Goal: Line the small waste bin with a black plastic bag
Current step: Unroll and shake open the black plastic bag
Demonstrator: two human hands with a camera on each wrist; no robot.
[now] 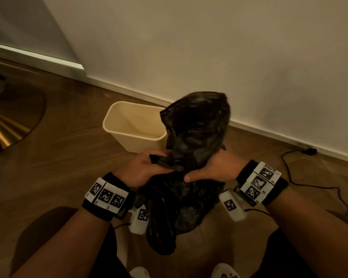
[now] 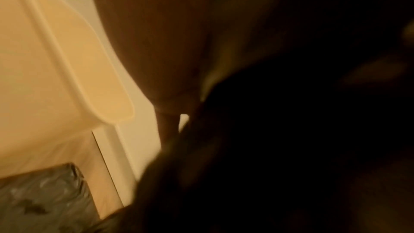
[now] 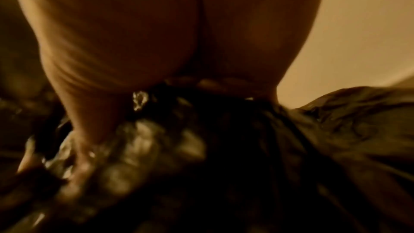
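Head view shows our left hand (image 1: 147,167) and right hand (image 1: 211,169) side by side, fingers curled around the bunched middle of the bag (image 1: 197,125), which we hold just in front of the bin (image 1: 117,117). One end balloons up beside the bin's rim; the other hangs toward us. We judge the film light, limp and slick, so it should be gripped at its mouth hem, which we cannot pick out yet. The bin stands unlined near the wall (image 1: 209,47), with open floor (image 1: 68,157) on its other sides.
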